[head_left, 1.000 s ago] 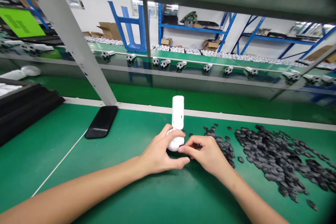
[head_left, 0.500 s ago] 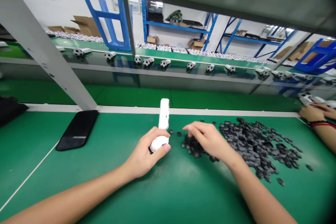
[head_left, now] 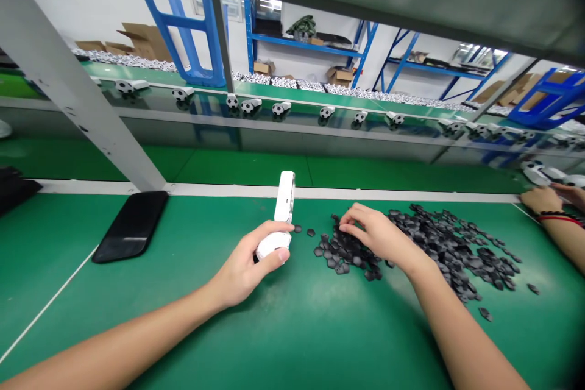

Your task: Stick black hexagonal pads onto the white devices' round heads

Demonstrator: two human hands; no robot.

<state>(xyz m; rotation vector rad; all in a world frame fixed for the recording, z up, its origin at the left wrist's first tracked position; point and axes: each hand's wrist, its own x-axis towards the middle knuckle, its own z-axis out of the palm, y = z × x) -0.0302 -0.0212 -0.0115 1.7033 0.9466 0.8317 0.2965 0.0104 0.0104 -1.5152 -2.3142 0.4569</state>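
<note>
My left hand is closed around the round end of a white plastic device. Its long white handle points away from me, above my fingers. Over a small pile of black pentagon pieces is my right hand. Its thumb and fingertips are drawn together at the top of that pile, and whatever lies between them is too small to make out. Two loose black pieces lie between the device and the pile.
A larger heap of black pieces spreads to the right. A black phone lies at left, beside a slanted metal post. Another person's hands are at the right edge. Football-patterned white devices line the conveyor behind.
My right hand has moved right, its fingers now gathered at the pile, uncovering more pieces. My left hand has shifted slightly left and turned the white device a little.
</note>
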